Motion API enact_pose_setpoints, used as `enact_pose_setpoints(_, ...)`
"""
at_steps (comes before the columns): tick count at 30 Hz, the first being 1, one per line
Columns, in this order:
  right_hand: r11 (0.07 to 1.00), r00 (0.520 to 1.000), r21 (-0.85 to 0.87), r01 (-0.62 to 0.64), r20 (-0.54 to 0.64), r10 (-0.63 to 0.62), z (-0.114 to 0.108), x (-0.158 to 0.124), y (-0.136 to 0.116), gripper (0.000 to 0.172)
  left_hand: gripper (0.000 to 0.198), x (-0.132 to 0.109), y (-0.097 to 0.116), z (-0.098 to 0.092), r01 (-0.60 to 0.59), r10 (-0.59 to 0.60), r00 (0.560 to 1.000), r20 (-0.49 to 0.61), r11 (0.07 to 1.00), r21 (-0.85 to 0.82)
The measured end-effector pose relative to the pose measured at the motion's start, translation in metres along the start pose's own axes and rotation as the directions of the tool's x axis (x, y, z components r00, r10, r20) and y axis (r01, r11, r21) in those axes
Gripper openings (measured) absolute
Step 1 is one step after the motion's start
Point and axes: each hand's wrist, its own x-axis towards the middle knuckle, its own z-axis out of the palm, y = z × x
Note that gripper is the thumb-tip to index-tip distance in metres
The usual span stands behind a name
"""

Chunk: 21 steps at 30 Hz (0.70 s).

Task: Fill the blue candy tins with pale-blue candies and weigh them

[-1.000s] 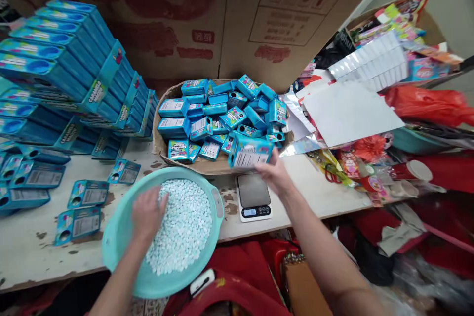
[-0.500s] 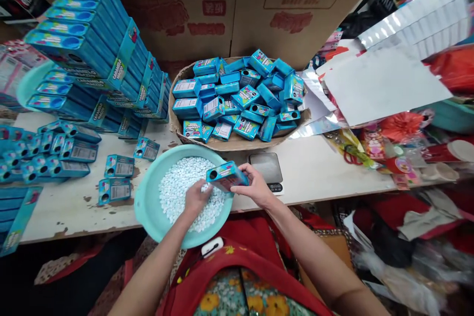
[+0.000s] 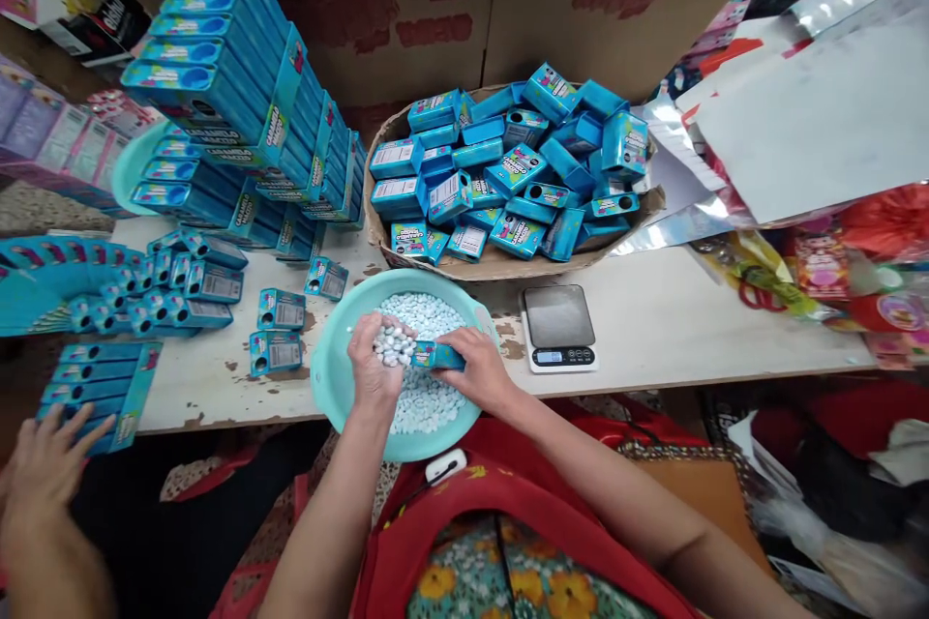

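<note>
My left hand (image 3: 374, 368) is cupped round a heap of small white candies (image 3: 394, 345) above the turquoise basin (image 3: 326, 377). More pale candies (image 3: 428, 406) fill the bottom of that basin. Between the fingers of my right hand (image 3: 475, 368) is a small blue candy box (image 3: 434, 355), lying on its side with one end against the heaped candies. Whether any candies are passing into it is hidden by the fingers. Both hands are over the basin.
A cardboard tray (image 3: 384, 251) piled with blue boxes stands behind the basin. To the right sits a digital scale (image 3: 558, 329). Stacked packs (image 3: 239, 87) and loose boxes (image 3: 280, 351) are at left, where a co-worker's hand (image 3: 54, 455) rests near a pack.
My left hand has come up out of the candies with a handful. The box in my right hand has turned to meet it. A co-worker's hand has appeared at the left, and the view has shifted.
</note>
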Motion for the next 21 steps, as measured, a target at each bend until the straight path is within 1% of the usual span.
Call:
enact_pose_setpoints(2,1.0,1.0,0.013,-0.01,0.011,0.01,0.003,0.001,-0.002,0.037,0.026,0.0,-0.003,0.002,-0.043,0.045,0.997,-0.069,0.999,0.02)
enact_pose_setpoints(5,0.999,1.0,0.041,-0.019,0.02,0.018,0.005,0.001,-0.005,0.039,0.027,0.001,-0.005,0.003,-0.095,0.103,0.99,-0.099,0.992,0.084)
enact_pose_setpoints(8,0.999,1.0,0.031,-0.024,0.005,0.023,0.005,0.002,-0.009,0.034,0.029,0.002,-0.004,0.005,-0.126,0.138,0.986,-0.095,0.985,0.119)
enact_pose_setpoints(13,1.0,0.999,-0.006,0.003,0.032,-0.003,0.0,0.007,-0.011,0.033,0.028,0.001,-0.004,0.008,-0.204,0.225,0.97,-0.091,0.959,0.2)
enact_pose_setpoints(17,0.999,0.999,-0.028,-0.029,0.041,0.03,-0.002,0.008,-0.008,0.032,0.026,-0.002,-0.006,0.012,-0.202,0.215,0.975,-0.053,0.963,0.178)
enact_pose_setpoints(21,0.999,0.998,-0.008,-0.041,0.039,0.041,-0.002,0.006,-0.007,0.032,0.027,-0.004,-0.01,0.014,-0.197,0.204,0.979,-0.03,0.968,0.157)
